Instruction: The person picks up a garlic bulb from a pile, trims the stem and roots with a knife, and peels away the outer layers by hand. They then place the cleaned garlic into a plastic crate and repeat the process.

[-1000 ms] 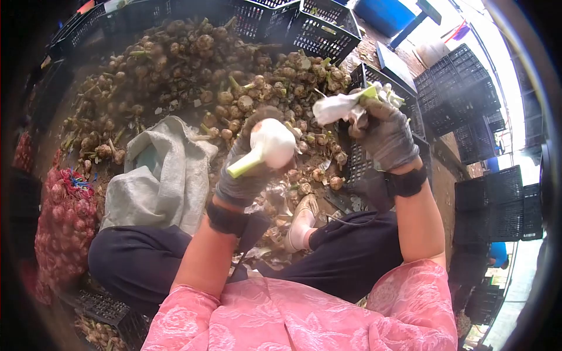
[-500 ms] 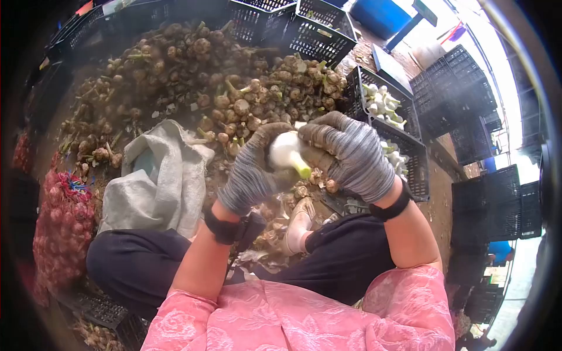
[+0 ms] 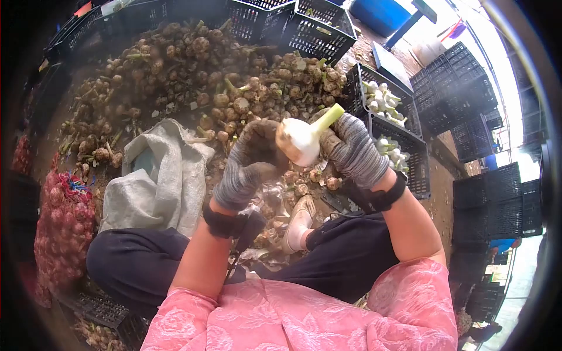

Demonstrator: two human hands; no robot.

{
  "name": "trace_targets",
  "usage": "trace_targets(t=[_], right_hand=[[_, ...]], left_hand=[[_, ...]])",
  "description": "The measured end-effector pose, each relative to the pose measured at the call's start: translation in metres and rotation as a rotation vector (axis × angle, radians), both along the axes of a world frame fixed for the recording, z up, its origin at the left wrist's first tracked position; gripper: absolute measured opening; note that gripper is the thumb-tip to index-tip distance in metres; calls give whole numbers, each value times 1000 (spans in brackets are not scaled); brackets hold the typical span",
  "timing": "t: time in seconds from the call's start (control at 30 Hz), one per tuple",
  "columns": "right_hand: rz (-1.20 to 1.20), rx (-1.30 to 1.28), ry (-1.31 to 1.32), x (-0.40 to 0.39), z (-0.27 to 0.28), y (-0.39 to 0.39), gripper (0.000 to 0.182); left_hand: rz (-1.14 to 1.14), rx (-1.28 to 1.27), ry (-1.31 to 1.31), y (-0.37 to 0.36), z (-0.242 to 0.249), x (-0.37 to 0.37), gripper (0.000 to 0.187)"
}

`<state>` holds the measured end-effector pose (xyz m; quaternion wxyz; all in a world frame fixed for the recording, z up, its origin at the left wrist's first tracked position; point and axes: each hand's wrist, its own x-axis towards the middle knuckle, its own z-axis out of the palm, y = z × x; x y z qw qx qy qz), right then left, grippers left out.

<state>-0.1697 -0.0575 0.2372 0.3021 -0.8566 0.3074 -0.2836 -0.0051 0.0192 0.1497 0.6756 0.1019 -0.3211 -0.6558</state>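
Observation:
A white garlic bulb with a brown-stained root side is held up in front of me, its green stem pointing to the upper right. My right hand, in a dirty grey knit glove, grips the bulb at the stem side. To the left of the bulb is my left hand, gloved the same way, with thumb and fingers curved apart and nothing between them. Its fingertips come close to the bulb's brown side. Below the hands, loose skins and small bulbs lie on the ground near my shoe.
A large heap of dirty garlic spreads ahead. Cleaned bulbs fill a black crate on the right, with another beside it. A pale woven sack and a red mesh bag of garlic lie left. Stacked black crates stand farther right.
The bulb has been turned over: its stem, which pointed down toward me, now points up and right. My left hand has let go; my right hand keeps hold.

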Motion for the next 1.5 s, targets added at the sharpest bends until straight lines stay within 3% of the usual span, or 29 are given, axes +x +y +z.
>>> trace_targets(t=[0.13, 0.17, 0.2, 0.3, 0.33, 0.4, 0.47, 0.53, 0.6, 0.67, 0.73, 0.77, 0.8, 0.87, 0.9, 0.97, 1.1, 1.17, 1.27, 1.33, 1.4, 1.5], right_hand=[[-135, 130, -22, 7, 3, 5, 12], [-158, 187, 1, 10, 8, 12, 14], [-159, 189, 3, 10, 6, 12, 14], [-49, 525, -155, 7, -7, 8, 25], [-47, 526, -155, 9, -4, 9, 25], [-99, 970, -353, 13, 8, 14, 29], [-81, 992, -325, 12, 13, 9, 31], [-115, 944, -296, 13, 18, 8, 33], [-92, 990, -263, 10, 14, 6, 31], [29, 723, -158, 16, 10, 11, 27], [34, 664, -163, 16, 7, 14, 24], [43, 662, -167, 17, 7, 16, 23], [52, 658, -170, 18, 8, 16, 22], [61, 615, -183, 18, 12, 15, 19], [-8, 732, -300, 17, 10, 11, 19], [-95, 847, -390, 13, 8, 4, 19], [-117, 830, -429, 11, 8, 1, 20], [-87, 888, -523, 8, 6, -6, 26], [-14, 1105, -603, 13, 12, 1, 35], [23, 1073, -530, 14, 10, 7, 38], [35, 502, -183, 17, 4, 12, 33], [0, 252, -142, 16, -9, 10, 26]], left_hand=[[33, -73, 61, -1, 6, -14, 65], [227, -32, -34, -5, 6, -22, 64], [226, -30, -33, -3, 5, -21, 64], [5, 210, 129, 1, 11, -7, 54], [7, 211, 129, 1, 14, -7, 54], [-201, -11, 359, 2, 23, -6, 53], [-217, 72, 324, 2, 12, 0, 58], [-120, 87, 109, 1, 8, 3, 55], [-78, 80, 58, 2, -2, 3, 49], [-38, 74, 9, -1, -14, 5, 43], [583, -234, -1159, -5, -20, 11, 32], [264, 154, -632, -3, -19, 8, 56], [268, 155, -632, -4, -18, 9, 56], [695, -234, -1050, -7, -15, 10, 58], [693, -234, -1051, -5, -13, 9, 58], [345, 129, -551, 1, -6, 7, 65], [186, 99, -478, -2, -11, 9, 73], [186, -52, -141, -1, -5, 2, 57], [212, -66, -193, -3, 4, 3, 65], [184, -12, -167, -1, 6, 0, 64], [327, -42, -153, -4, 1, -4, 65], [304, 4, -120, -5, 0, -5, 66]])
